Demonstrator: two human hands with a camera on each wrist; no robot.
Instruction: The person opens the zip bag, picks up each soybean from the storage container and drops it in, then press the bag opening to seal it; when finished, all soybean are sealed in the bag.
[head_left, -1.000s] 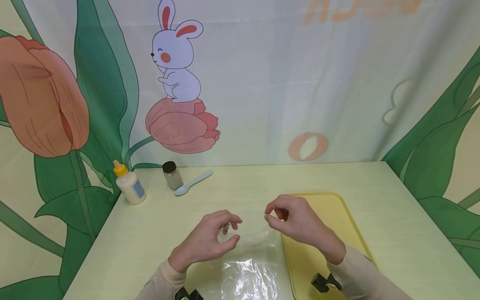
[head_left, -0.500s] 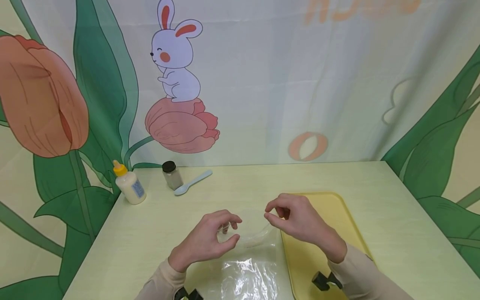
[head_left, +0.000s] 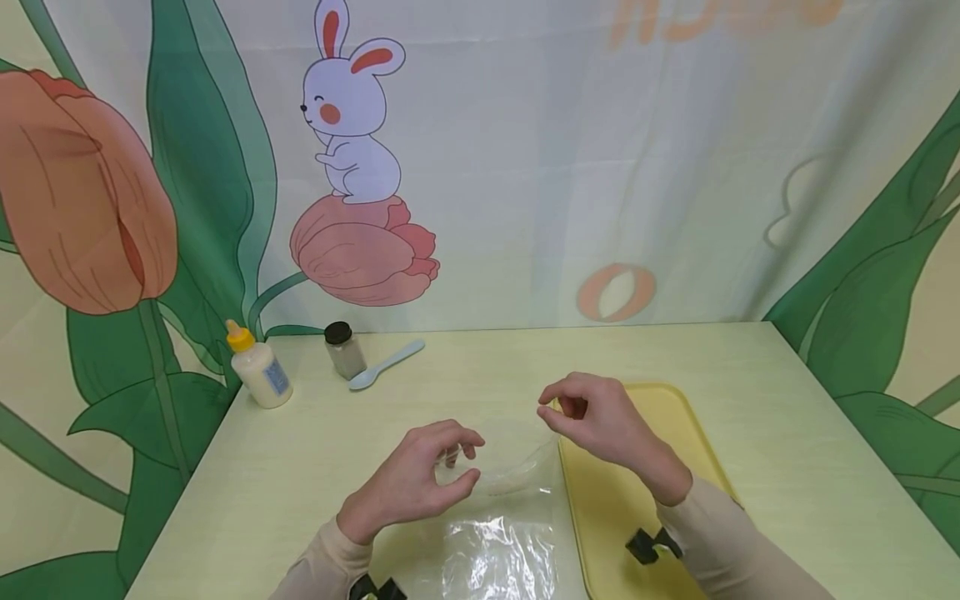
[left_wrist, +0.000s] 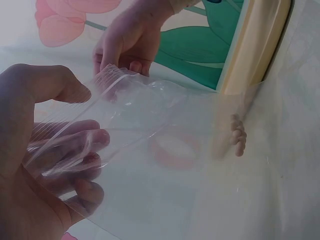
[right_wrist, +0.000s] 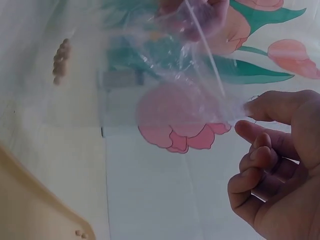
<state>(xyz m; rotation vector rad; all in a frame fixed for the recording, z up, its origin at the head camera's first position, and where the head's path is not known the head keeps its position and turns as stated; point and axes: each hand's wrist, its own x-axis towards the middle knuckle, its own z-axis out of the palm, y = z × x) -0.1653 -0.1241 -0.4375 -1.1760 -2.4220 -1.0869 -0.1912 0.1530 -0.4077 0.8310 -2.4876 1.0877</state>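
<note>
A clear plastic zip-lock bag (head_left: 501,554) hangs upright between my hands, its zip strip along the top. My left hand (head_left: 412,475) holds the bag's left side; the left wrist view shows its fingers curled at the top edge, with the thumb apart from them. Opposite, my right hand (head_left: 603,421) pinches the bag's top corner between thumb and index finger. Low in the bag lies a small cluster of round tan beads (left_wrist: 238,135), which also shows through the film in the right wrist view.
A yellow tray (head_left: 637,517) lies on the right, partly under my right forearm, with small tan beads (right_wrist: 81,233) near its edge. At the back left stand a white bottle with a yellow cap (head_left: 261,375) and a black-lidded jar (head_left: 346,354), beside a pale blue spoon (head_left: 386,367).
My right hand has moved slightly away and to the right, drawing the bag's corner up with it. My left hand stays in place.
</note>
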